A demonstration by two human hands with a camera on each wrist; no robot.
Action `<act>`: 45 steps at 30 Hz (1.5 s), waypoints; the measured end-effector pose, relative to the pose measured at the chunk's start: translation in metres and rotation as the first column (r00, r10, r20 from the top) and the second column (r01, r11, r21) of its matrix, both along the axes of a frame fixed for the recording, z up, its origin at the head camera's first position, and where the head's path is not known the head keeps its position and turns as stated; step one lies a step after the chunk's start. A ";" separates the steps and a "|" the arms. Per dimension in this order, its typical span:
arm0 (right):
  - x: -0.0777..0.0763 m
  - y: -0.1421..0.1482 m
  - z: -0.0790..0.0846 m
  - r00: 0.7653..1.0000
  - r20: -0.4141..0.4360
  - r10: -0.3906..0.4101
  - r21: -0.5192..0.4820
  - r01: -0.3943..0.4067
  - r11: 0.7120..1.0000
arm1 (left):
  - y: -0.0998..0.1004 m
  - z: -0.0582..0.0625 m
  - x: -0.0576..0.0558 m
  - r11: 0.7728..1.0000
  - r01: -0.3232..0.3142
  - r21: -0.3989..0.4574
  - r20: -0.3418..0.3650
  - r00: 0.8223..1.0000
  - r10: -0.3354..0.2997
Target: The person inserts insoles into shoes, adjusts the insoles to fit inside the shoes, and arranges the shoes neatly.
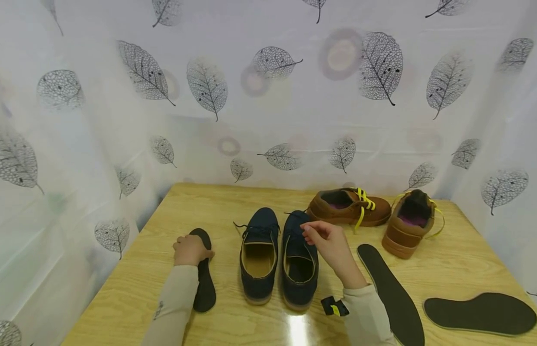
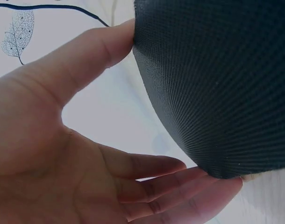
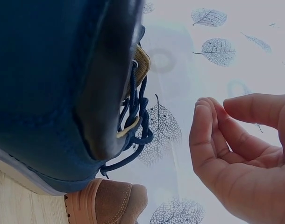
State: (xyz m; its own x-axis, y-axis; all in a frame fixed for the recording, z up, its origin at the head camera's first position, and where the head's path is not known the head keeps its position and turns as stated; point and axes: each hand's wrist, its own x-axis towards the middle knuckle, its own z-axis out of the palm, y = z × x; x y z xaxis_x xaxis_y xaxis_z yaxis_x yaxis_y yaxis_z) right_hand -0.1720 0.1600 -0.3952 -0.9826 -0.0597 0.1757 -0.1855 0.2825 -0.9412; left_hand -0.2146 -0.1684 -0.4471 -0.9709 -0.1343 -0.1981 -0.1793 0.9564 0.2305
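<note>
Altogether, four shoes and three dark insoles share the desk (image 1: 225,198), along with one small black item with a yellow strip (image 1: 329,305). Two of the shoes are navy and two are brown.

The left hand (image 1: 191,250) grips one insole (image 1: 204,294) by its edges, thumb on one side and fingers on the other, at the left of the navy pair. I can't tell whether its far end is off the desk. The other two insoles, a long slanting one (image 1: 391,293) and one lying crosswise (image 1: 480,314), are toward the right.

The left navy shoe (image 1: 257,287) shows a tan bottom inside. The right navy shoe (image 1: 299,289), just beside it, is dark within, and whether an insole sits there can't be told. Both brown shoes, one side-on (image 1: 376,214) and one with its heel toward the person (image 1: 402,238), show some purple inside and have yellow laces (image 1: 362,199).

The right hand (image 1: 330,242) is near the right navy shoe, holding nothing, its fingers loosely curled and the thumb tip a little apart from them.

The left wrist view brings out fine ribs on the gripped insole. The right wrist view shows a metal eyelet (image 3: 135,64) and a pale sole edge (image 3: 21,173) on a navy shoe, with one brown shoe's stitching beyond. A leaf-patterned sheet (image 1: 233,29) hangs behind everything.
</note>
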 end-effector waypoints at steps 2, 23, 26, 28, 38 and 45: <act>0.000 0.000 0.000 1.000 0.002 0.001 0.001 -0.001 1.000 | -0.002 -0.005 -0.004 1.000 0.001 -0.024 -0.010 1.000 -0.001; 0.002 -0.002 0.003 1.000 0.015 0.008 0.031 -0.008 0.999 | 0.013 0.042 0.007 0.973 0.050 0.227 -0.130 0.991 -0.021; 0.004 -0.003 0.005 1.000 0.009 0.000 0.028 -0.001 1.000 | 0.019 0.054 0.011 0.965 0.057 0.254 -0.150 0.989 -0.019; 0.006 -0.005 0.006 1.000 0.001 0.000 0.033 0.000 0.999 | 0.024 0.062 0.014 0.960 0.058 0.274 -0.163 0.986 -0.013; 0.010 -0.019 0.000 0.996 -0.076 0.041 0.133 -0.031 0.991 | 0.058 0.094 0.029 0.928 0.119 0.352 -0.260 0.965 -0.025; 0.021 -0.041 -0.002 0.971 -0.102 0.218 0.242 -0.188 0.952 | 0.089 0.095 0.032 0.898 0.163 0.410 -0.294 0.955 -0.040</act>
State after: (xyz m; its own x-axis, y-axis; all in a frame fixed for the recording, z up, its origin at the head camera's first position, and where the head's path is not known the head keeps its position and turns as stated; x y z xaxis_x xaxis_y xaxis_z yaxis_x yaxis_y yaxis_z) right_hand -0.1509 0.1186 -0.3973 -0.9161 -0.3088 0.2557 -0.3745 0.4315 -0.8207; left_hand -0.1823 -0.0794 -0.3523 -0.9982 0.0051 0.0593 0.0422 0.7643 0.6434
